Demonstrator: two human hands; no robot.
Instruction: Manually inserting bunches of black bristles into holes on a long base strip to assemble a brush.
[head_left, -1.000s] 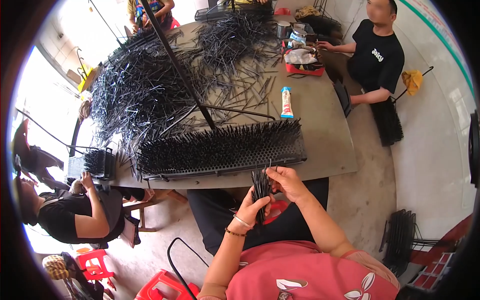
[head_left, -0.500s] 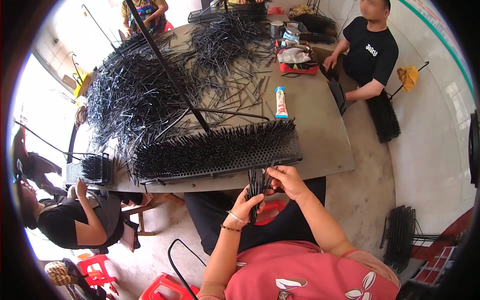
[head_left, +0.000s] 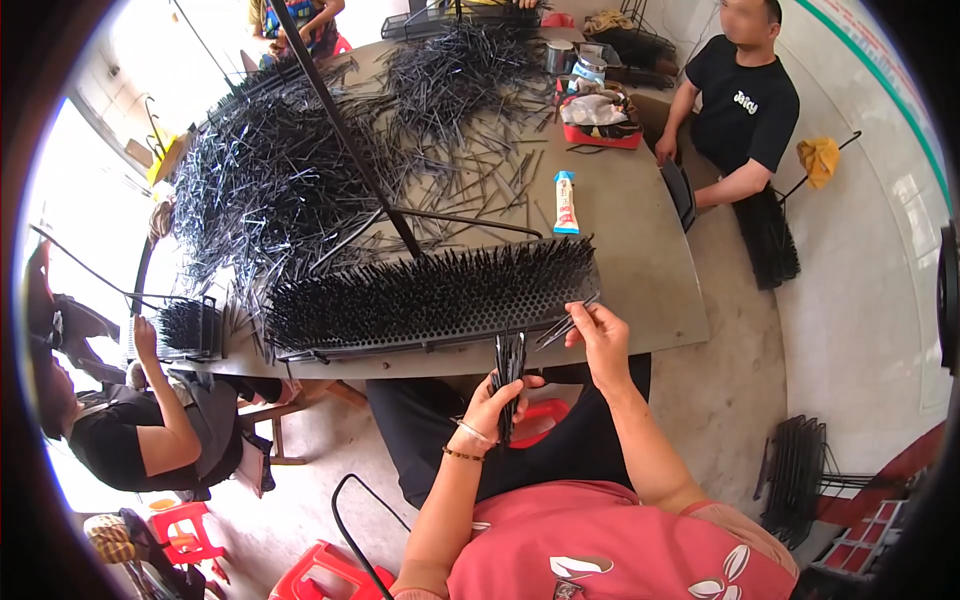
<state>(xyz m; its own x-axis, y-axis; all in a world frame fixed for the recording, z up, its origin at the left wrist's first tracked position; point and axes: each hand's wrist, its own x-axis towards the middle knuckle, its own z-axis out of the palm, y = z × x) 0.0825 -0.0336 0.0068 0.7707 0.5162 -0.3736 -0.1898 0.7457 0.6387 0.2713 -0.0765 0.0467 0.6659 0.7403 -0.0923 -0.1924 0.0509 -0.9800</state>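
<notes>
In my left hand (head_left: 489, 408), closed in front of my lap, is an upright bundle of thin black sticks (head_left: 510, 358). My right hand (head_left: 604, 348) is raised to the right of it, fingers pinching a few loose black sticks (head_left: 556, 331) that slant down toward the left. Just beyond both hands lies a long black perforated rack (head_left: 500, 313) at the table's near edge. Upright black sticks (head_left: 400, 292) fill most of its holes densely, while bare holes show along its front and right part. A dark rod with a wire frame (head_left: 345, 128) rises over the rack.
Heaps of loose black sticks (head_left: 270, 180) cover the table's (head_left: 650, 280) left and far side. A wrapped snack (head_left: 566, 203) and a red box (head_left: 612, 136) stand to the right. Co-workers sit at left, far side and right. Red stools (head_left: 325, 572) stand on the floor.
My right hand has moved away from the bundle, up and right toward the rack, now with a few sticks pinched in it. My left hand stays nearly in place. The left co-worker's hand has risen.
</notes>
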